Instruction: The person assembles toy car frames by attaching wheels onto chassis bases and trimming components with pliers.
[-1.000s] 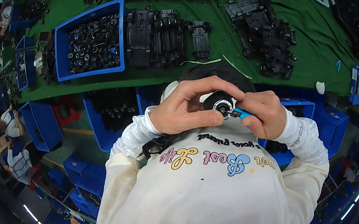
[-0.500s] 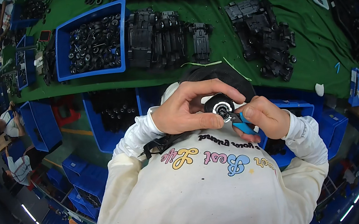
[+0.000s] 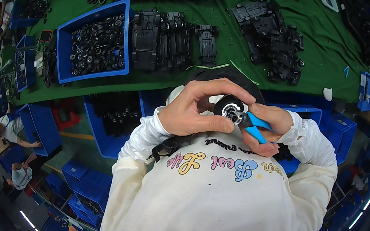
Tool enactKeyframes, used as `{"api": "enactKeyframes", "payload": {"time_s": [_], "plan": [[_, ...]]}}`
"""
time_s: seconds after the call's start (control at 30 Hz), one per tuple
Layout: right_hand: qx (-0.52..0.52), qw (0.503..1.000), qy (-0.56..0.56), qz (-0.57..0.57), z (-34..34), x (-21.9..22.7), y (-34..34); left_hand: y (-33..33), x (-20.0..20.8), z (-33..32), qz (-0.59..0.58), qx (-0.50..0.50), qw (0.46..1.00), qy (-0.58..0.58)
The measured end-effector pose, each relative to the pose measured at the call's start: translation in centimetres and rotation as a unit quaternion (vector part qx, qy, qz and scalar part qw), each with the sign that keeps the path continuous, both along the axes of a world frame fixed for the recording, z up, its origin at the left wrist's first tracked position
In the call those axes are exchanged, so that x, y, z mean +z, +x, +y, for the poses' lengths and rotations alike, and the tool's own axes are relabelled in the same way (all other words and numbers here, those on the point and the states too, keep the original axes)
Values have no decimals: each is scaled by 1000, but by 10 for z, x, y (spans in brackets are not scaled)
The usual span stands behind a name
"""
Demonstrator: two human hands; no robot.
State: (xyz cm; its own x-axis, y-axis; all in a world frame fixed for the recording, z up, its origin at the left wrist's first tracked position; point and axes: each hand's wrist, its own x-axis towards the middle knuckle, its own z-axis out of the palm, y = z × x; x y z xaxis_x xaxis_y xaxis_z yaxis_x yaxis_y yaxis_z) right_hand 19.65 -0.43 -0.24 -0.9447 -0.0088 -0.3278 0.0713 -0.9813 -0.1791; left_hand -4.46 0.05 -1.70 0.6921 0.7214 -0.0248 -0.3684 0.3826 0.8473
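At chest: left hand (image 3: 198, 109) pinches round black wheel (image 3: 230, 106).

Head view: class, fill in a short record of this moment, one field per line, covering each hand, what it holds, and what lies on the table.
Left hand: left hand grips a small black wheel between fingers and thumb
Right hand: right hand holds blue-handled pliers
Contact: pliers' tip meets the wheel's metal hub
Table: green-covered table
Left of table: blue bin full of small black wheels
Middle: row of black chassis parts
Right: heap of black parts
Clothing: white long-sleeved top
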Motion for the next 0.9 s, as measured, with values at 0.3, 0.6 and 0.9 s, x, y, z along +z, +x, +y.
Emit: {"api": "enactKeyframes", "payload": {"time_s": [0.3,0.6,0.9], "plan": [[-6,999,33,-36,9,2,-3,-5,10,17,-6,-2,1000,3],[-323,604,639,-349,11,-5,3,20,-51,38,68,-82,980,-167],[-247,640,661,-305,47,-71,21,42,-84,71,63,-271,950,-143]]}}
